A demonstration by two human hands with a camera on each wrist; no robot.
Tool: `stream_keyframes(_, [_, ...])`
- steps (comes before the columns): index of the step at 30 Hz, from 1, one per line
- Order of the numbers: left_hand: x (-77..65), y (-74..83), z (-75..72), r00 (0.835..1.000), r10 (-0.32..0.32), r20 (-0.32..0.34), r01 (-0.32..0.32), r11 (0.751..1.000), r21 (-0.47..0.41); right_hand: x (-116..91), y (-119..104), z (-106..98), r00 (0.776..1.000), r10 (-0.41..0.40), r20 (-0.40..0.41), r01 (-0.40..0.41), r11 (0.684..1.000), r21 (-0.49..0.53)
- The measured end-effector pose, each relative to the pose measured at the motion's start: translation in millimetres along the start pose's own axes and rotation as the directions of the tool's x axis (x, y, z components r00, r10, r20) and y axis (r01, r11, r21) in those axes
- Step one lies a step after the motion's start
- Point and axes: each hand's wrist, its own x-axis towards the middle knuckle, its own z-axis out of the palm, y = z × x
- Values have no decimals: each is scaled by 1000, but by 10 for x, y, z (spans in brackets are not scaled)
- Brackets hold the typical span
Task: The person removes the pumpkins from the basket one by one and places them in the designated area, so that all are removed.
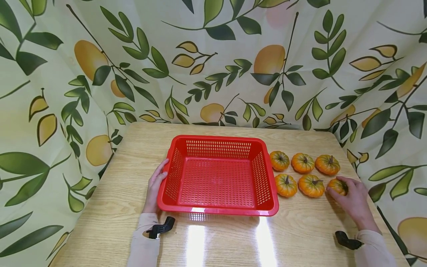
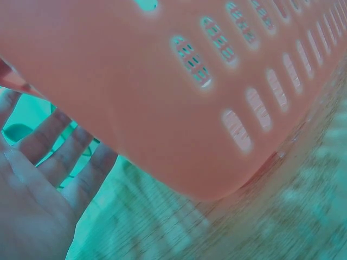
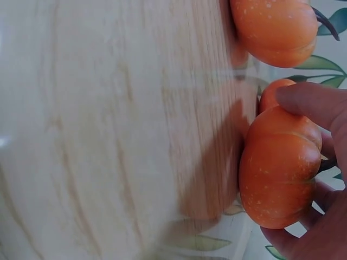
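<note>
A red plastic basket with slotted walls sits on the wooden table. My left hand is at its left side, fingertips at the rim; in the left wrist view the fingers stretch out fairly straight beside the basket wall. On the far right, my right hand grips a small orange pumpkin from above. Seen from the right wrist, the thumb lies on one side of this pumpkin and fingers curl around the other, its dark stem toward the palm.
Several more small pumpkins stand in two rows between the basket and my right hand. A leaf-patterned cloth hangs behind and at both sides of the table. Black camera mounts sit on both wrists.
</note>
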Motion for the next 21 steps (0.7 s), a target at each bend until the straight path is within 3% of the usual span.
stream_keyframes(21, [-10, 14, 9, 1000, 5, -5, -5, 1000, -2, 15, -18, 61, 999, 45, -21, -45, 999, 6])
